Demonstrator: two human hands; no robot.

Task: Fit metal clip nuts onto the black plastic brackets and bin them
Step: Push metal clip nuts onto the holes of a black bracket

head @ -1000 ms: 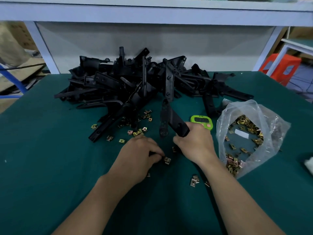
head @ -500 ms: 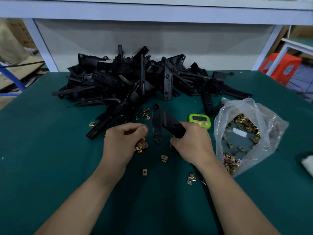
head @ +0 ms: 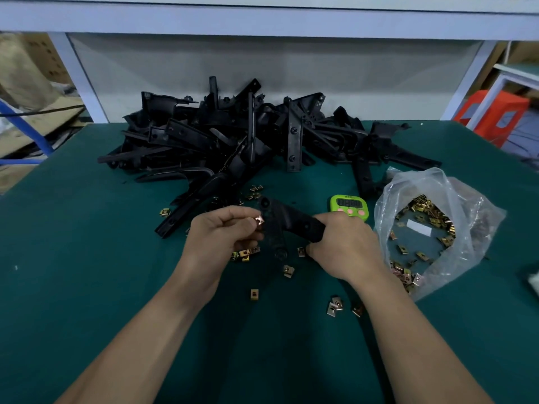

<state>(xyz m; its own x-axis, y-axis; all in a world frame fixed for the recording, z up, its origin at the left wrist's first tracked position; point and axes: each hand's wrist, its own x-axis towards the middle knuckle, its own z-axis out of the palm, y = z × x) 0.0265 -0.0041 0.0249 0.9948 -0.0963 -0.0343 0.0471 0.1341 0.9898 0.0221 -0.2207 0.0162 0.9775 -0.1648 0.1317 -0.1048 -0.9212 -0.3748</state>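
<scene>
A black bracket [head: 287,221] is being held tilted, a coppery nut [head: 259,220] sitting at its left edge (just below the upper hole); other brackets [head: 233,135] are lying heaped behind, loose nuts [head: 288,271] lying scattered nearby

Only a corner of the copper-coloured metal clip nut [head: 259,220] shows; the rest is hidden between the fingertips of the left hand [head: 221,240]. The right end of the black plastic bracket [head: 287,221] disappears inside the grip of the right hand [head: 345,247]. The digits on the small green digital timer [head: 348,206] are too blurred to read. A white object [head: 534,282] is cut off by the right edge, and what it is cannot be told.
</scene>
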